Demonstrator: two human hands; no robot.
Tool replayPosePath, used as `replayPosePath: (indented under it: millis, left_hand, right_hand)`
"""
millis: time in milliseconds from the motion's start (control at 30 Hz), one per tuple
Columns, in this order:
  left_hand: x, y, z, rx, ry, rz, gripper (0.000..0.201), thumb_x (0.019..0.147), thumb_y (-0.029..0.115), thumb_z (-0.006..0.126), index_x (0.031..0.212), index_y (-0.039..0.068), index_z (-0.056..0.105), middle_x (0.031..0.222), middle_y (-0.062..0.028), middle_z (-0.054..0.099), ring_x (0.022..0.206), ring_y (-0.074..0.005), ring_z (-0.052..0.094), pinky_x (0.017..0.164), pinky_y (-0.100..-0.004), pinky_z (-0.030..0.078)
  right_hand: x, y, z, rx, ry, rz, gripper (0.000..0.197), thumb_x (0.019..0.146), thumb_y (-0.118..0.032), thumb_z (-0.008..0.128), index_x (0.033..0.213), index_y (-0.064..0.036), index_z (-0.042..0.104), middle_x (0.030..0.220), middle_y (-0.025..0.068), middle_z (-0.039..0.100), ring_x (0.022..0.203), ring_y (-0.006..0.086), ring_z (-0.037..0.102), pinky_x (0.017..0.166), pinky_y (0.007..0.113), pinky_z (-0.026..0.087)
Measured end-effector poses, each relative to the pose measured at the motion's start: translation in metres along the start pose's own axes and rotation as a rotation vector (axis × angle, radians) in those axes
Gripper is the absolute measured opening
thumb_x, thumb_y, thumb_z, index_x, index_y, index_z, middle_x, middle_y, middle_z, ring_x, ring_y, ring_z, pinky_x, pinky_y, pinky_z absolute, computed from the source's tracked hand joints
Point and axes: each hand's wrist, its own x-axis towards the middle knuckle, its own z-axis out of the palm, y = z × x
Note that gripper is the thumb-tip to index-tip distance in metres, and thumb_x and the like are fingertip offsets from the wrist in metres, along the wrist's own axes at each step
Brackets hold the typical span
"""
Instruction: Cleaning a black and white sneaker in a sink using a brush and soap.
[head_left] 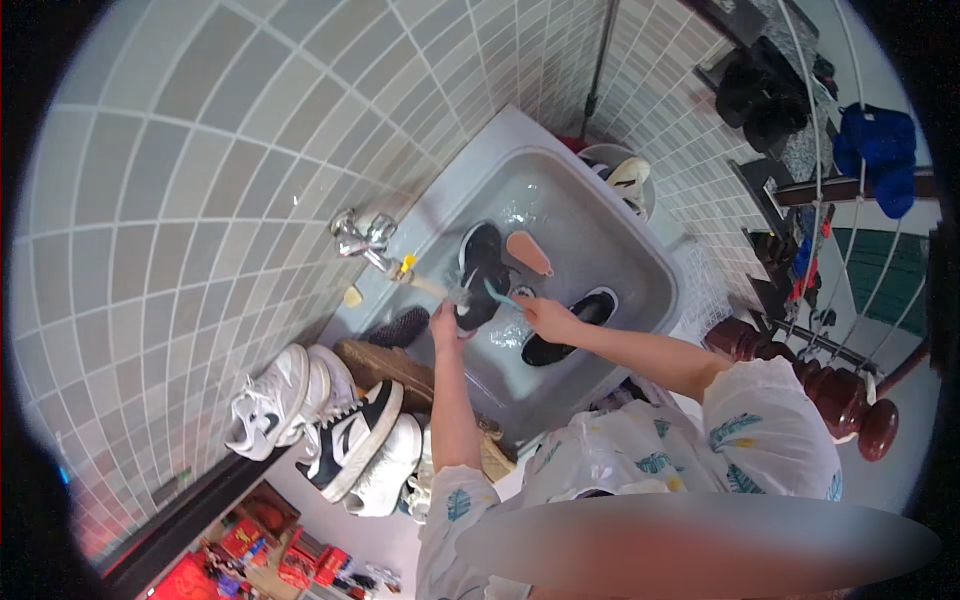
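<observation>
My left hand (446,322) is closed on the near end of a black shoe (480,245) with a white sole edge, held in the sink under the tap's short hose (430,287). Between the fingers of my right hand (550,320) is a slim light-blue brush (500,297), its far end against the shoe's upper. Splashing water blurs the contact point. A second black shoe (545,348) with a white edge lies in the sink, partly behind my right forearm. Beside the held shoe rests a flat salmon-pink piece (528,253), wide at one end and narrow at the other.
The grey sink (660,285) stands against tiled walls, below a metal tap (375,235). A yellow soap piece (352,296) and a dark mesh item (400,328) lie on its left ledge. Several white shoes (270,400) crowd the lower left. A bucket (648,195) holds another shoe.
</observation>
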Motion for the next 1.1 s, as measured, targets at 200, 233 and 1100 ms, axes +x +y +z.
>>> replayPosePath:
  millis: [200, 233, 1100]
  left_hand:
    - [0.008, -0.006, 0.000, -0.077, -0.028, 0.089, 0.036, 0.083, 0.033, 0.057, 0.101, 0.003, 0.059, 0.091, -0.0145, 0.063, 0.070, -0.0290, 0.064, 0.047, -0.0452, 0.050]
    - [-0.004, 0.003, 0.019, -0.058, -0.045, 0.062, 0.036, 0.082, 0.035, 0.057, 0.101, 0.004, 0.059, 0.090, -0.0136, 0.063, 0.070, -0.0277, 0.064, 0.048, -0.0438, 0.051]
    - [-0.012, -0.033, -0.014, -0.316, 0.013, -0.216, 0.048, 0.082, 0.046, 0.063, 0.107, 0.006, 0.059, 0.105, -0.0133, 0.061, 0.087, -0.0318, 0.061, 0.065, -0.0509, 0.049]
  right_hand:
    - [-0.039, 0.001, -0.075, -0.427, 0.052, -0.090, 0.035, 0.087, -0.018, 0.049, 0.121, -0.0203, 0.056, 0.068, 0.0192, 0.061, 0.060, 0.0374, 0.060, 0.055, 0.049, 0.047]
    - [-0.041, 0.012, -0.081, -0.483, 0.059, -0.081, 0.035, 0.087, -0.019, 0.050, 0.121, -0.0205, 0.056, 0.066, 0.0187, 0.061, 0.058, 0.0369, 0.060, 0.054, 0.049, 0.046]
    - [0.111, -0.002, 0.025, -0.763, 0.024, -0.354, 0.009, 0.073, -0.007, 0.059, 0.078, -0.0051, 0.066, 0.077, 0.0158, 0.066, 0.075, 0.0296, 0.066, 0.065, 0.040, 0.054]
